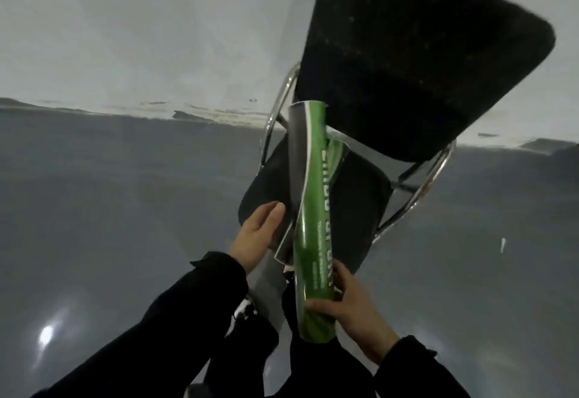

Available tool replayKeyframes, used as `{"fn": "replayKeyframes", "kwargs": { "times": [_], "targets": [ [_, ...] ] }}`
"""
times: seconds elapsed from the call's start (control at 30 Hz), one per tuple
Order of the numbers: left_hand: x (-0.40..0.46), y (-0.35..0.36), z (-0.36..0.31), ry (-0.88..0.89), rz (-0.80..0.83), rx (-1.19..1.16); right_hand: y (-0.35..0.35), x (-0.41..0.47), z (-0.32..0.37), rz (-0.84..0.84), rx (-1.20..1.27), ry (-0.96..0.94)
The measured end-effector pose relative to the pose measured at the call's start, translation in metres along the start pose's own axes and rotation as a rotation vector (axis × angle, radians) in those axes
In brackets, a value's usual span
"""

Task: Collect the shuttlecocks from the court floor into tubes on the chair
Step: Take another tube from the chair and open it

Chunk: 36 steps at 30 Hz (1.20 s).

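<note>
The head view looks down at two hands in front of a chair (pixel 344 197). The right hand (pixel 347 306) grips the lower part of a green tube (pixel 308 247), with the fingers and thumb curled around it. The tube is long, glossy green with white letters along its side, and it looks split or peeled open: a grey sheet (pixel 296 159), perhaps its inner side, stands away from the green part on the left. The tube points up and away from the person, and its upper end lies in front of the gap between the chair seat and the backrest. I cannot tell if it touches the seat, or if there is anything inside it.

The left hand (pixel 255 234) is open, the fingers quite straight, and the fingertips lie against the edge of the grey sheet. It does not close around anything.

The chair has a dark seat, a dark backrest and a shiny metal frame (pixel 416 197). It stands on a grey floor (pixel 125 194) with a pale wall (pixel 141 27) behind. The tube and the hands cover the middle of the seat. Both sleeves (pixel 175 319) are black.

I count one chair, one tube and two hands. One small white thing (pixel 503 244) lies on the floor to the right of the chair, too blurred to tell what it is.
</note>
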<state>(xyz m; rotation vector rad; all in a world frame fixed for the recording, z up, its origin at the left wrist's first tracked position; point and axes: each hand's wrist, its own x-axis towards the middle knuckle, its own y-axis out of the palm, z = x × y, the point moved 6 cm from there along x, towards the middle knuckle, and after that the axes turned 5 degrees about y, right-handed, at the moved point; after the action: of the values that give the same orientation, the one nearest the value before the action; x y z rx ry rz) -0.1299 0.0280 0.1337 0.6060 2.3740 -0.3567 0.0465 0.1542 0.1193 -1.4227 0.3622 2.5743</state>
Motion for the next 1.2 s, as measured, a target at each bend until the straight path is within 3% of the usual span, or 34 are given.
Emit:
{"fn": "replayKeyframes", "kwargs": {
  "times": [0.1,0.23,0.43,0.57,0.77,0.9,1.0,1.1,1.2],
  "targets": [
    [-0.052,-0.029,-0.020,0.057,-0.023,-0.127,0.045,-0.007,0.021,0.197,-0.207,-0.015],
    [-0.126,-0.100,-0.007,0.137,-0.255,-0.144,0.122,-0.014,0.030,0.304,-0.492,-0.145],
    [-0.285,-0.197,0.115,0.102,-0.696,-0.297,0.258,-0.053,-0.014,0.478,-0.820,-0.242],
    [-0.411,-0.228,0.235,0.038,-0.965,-0.362,0.351,-0.110,-0.073,0.608,-0.953,-0.337],
    [-0.596,-0.217,0.397,-0.124,-1.279,-0.470,0.485,-0.246,-0.193,0.934,-0.925,-0.254],
    [-0.680,-0.208,0.466,-0.220,-1.394,-0.485,0.554,-0.325,-0.265,1.169,-0.941,-0.311],
    [-0.722,-0.212,0.506,-0.310,-1.421,-0.428,0.605,-0.358,-0.318,1.313,-1.087,-0.395],
    [-0.758,-0.226,0.540,-0.333,-1.483,-0.472,0.656,-0.381,-0.371,1.373,-1.281,-0.534],
    [-0.797,-0.243,0.581,-0.372,-1.577,-0.532,0.710,-0.401,-0.420,1.389,-1.267,-0.598]
  ]
}}
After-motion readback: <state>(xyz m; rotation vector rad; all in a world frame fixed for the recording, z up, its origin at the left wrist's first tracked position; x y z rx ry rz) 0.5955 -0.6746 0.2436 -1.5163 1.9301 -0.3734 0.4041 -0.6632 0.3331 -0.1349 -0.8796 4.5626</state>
